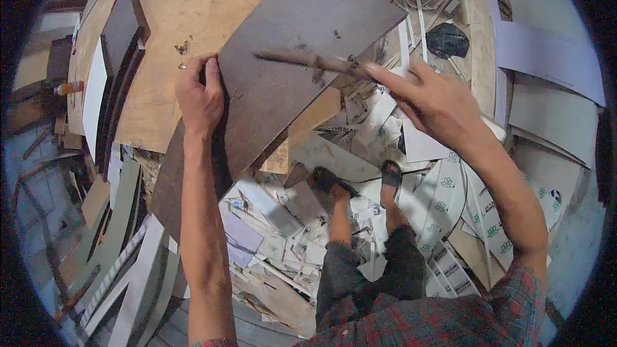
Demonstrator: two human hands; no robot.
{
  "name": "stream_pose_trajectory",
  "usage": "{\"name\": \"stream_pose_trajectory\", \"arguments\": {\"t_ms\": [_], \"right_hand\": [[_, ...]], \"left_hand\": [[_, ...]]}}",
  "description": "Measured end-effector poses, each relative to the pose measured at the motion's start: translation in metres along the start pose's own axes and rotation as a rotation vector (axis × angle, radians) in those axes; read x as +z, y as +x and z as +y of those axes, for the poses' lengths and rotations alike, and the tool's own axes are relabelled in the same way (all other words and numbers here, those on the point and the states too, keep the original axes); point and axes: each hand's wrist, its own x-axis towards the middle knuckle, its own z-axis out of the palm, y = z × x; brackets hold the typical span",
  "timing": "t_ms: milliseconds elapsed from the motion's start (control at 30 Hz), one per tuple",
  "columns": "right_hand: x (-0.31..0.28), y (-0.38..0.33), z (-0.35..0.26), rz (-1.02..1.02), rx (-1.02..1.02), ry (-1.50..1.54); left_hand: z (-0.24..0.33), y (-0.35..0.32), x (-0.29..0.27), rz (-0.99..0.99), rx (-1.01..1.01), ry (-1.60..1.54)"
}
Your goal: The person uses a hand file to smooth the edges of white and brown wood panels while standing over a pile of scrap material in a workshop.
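A large dark brown board (pixel 270 83) slants across the wooden work surface, its near end jutting out past the front edge. My left hand (pixel 200 95) is closed on the board's left edge, near the middle of its length. My right hand (pixel 430 99) grips a long, narrow, dark brown file-like tool (pixel 289 58), blurred, so its exact kind is unclear. The tool lies across the board's right edge, with its tip pointing left over the board's face. Small dark crumbs lie on the board near the tool.
Several dark boards and a white-faced one (pixel 96 103) are stacked at the left of the plywood surface (pixel 186 0). A small orange bottle (pixel 69 88) is beside them. Scraps and offcuts (pixel 283 212) cover the floor around my feet. Pale sheets (pixel 546 58) lean at the right.
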Motion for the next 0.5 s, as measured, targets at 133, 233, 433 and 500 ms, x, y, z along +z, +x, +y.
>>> {"name": "stream_pose_trajectory", "arguments": {"t_ms": [133, 233, 433, 500], "right_hand": [[-0.004, 0.004, -0.006, 0.003, -0.054, 0.028], [-0.016, -0.052, 0.004, -0.127, -0.017, 0.11], [-0.004, 0.018, 0.021, 0.045, -0.039, 0.031], [-0.013, 0.004, 0.013, -0.028, 0.011, -0.016]], "left_hand": [[-0.007, 0.0, -0.005, 0.01, -0.003, 0.016], [0.003, 0.0, -0.007, 0.025, 0.025, 0.051], [0.01, 0.004, -0.004, -0.026, -0.105, -0.064], [0.005, 0.002, -0.006, -0.007, -0.035, 0.019]]}}
